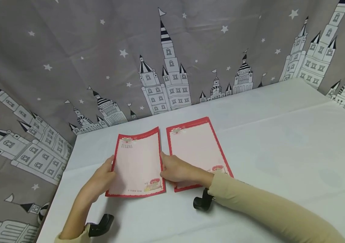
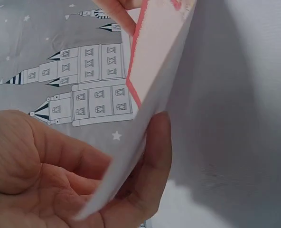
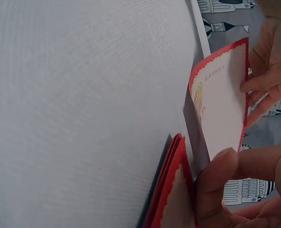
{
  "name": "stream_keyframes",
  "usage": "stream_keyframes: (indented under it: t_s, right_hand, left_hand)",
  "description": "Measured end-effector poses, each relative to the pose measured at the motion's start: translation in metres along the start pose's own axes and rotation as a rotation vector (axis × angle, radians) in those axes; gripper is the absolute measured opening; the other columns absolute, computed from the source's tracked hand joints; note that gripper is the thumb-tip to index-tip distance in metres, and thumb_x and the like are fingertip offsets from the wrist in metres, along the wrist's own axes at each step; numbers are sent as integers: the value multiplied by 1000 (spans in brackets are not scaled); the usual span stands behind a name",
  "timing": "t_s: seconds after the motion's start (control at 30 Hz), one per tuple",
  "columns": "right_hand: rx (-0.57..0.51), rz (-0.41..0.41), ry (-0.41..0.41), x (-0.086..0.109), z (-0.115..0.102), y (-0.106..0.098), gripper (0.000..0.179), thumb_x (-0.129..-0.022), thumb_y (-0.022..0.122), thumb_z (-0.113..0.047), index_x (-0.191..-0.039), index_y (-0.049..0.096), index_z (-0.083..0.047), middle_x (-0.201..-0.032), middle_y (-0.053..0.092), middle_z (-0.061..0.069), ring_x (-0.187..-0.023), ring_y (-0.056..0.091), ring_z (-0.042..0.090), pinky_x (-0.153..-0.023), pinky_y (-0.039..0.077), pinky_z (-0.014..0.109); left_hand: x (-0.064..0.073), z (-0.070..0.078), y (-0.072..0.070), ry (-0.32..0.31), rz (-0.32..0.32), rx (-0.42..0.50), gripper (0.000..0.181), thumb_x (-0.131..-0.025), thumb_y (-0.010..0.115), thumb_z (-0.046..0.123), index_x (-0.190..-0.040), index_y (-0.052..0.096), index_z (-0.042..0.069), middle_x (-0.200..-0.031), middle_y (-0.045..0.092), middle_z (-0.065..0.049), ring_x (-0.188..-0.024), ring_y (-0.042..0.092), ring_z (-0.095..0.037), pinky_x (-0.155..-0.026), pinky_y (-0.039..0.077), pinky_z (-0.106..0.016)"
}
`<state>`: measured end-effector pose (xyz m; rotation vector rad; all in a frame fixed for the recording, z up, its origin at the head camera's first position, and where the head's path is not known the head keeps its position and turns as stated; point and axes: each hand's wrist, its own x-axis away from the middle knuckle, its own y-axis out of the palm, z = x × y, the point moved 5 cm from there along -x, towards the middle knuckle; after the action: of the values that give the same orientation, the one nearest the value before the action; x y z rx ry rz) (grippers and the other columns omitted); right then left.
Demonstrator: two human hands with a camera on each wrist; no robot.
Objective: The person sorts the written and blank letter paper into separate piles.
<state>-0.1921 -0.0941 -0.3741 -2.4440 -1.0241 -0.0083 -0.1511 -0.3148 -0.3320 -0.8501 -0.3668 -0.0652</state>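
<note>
A sheet of pink paper (image 1: 137,163) with a scalloped red border, a flower in one corner and a small picture in another is held up off the table, slightly bowed. My left hand (image 1: 99,179) grips its left edge; in the left wrist view the curled fingers (image 2: 158,156) lie behind the sheet's white back. On the opposite edge, my right hand (image 1: 176,168) pinches the paper between thumb (image 3: 223,164) and fingers. Just right of it lies a stack of matching red-bordered sheets (image 1: 192,145), partly covered by the right hand and forearm.
A white cloth covers the table (image 1: 281,152), which stretches far to the right. Behind and to the left hangs a grey curtain (image 1: 99,50) printed with castles and stars. Black camera mounts (image 1: 100,225) sit at both wrists.
</note>
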Motion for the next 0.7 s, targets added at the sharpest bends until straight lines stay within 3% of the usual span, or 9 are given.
stream_keyframes:
  t_s: [0.17,0.33,0.43,0.57,0.7]
  right_hand:
    - [51,17,50,-4,-2,4,83,-100,63,-3,-165,13,3,-56,49,4,-39,41,14,-41,38,21]
    - [112,46,56,-5,-6,8,83,-98,66,-4,-164,16,6,-66,57,9,-39,43,15,-39,37,21]
    - [152,69,54,-6,-6,8,82,-98,68,-5,-163,19,7,-102,71,18,-51,48,16,-45,40,22]
    - [226,89,46,-7,-6,8,79,-97,68,-7,-161,24,9,-150,55,23,-62,47,16,-51,42,22]
    - [291,94,47,-7,-8,8,76,-98,68,-9,-159,28,10,-151,53,24,-58,41,14,-52,40,22]
  left_hand:
    - [0,-7,1,-22,26,-60,73,-96,46,5,-156,11,-21,-158,23,-44,-142,33,-57,-111,35,-71]
    - [-1,-13,1,-29,70,-143,70,-94,53,4,-151,24,-24,-146,40,-45,-125,49,-53,-99,51,-62]
    - [-3,-14,1,-39,84,-172,68,-94,57,4,-149,29,-24,-142,44,-44,-119,52,-51,-95,53,-58]
    - [-6,-16,4,-43,87,-221,66,-94,62,6,-145,35,-25,-138,49,-44,-116,55,-50,-97,53,-60]
    - [-7,-22,6,-62,94,-279,65,-92,70,12,-138,43,-25,-128,55,-42,-107,58,-46,-94,54,-60]
